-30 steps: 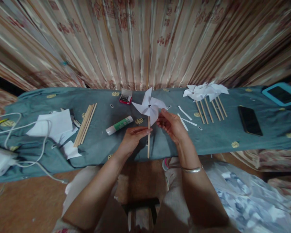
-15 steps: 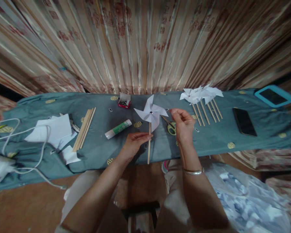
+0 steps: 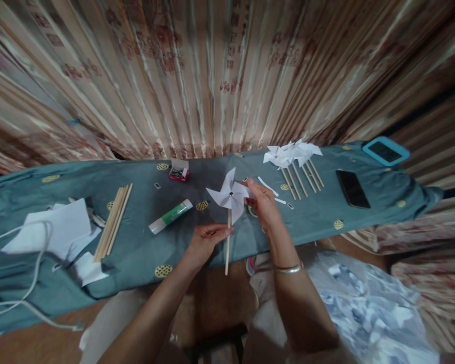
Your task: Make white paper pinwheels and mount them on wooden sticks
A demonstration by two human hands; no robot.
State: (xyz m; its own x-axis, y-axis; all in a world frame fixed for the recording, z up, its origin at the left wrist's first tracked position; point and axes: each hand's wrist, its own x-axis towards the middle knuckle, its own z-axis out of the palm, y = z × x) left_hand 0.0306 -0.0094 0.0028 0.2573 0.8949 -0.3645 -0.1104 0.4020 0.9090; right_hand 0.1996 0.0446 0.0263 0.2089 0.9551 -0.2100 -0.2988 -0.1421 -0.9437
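My left hand [image 3: 205, 238] is closed on the wooden stick of a white paper pinwheel [image 3: 229, 194], holding it upright over the near edge of the cloth-covered table [image 3: 144, 242]. A metal pin shows at the pinwheel's centre. My right hand [image 3: 263, 203] is raised beside the pinwheel, its fingertips touching the right-hand blade; the fingers are curled and I cannot see anything else in them. A metal bangle sits on my right wrist.
A glue stick [image 3: 170, 216] lies left of the pinwheel, a small red box of pins [image 3: 178, 171] behind it. Bare sticks [image 3: 111, 222], white paper [image 3: 53, 230] and a cable lie left. Finished pinwheels [image 3: 291, 154], paper strips, a phone [image 3: 352, 188] and a blue-cased tablet [image 3: 385, 150] lie right.
My right hand came back from beside the scissors to the pinwheel's right blade. The view has tilted and shifted, so the table looks lower and slanted. My left hand keeps the stick.
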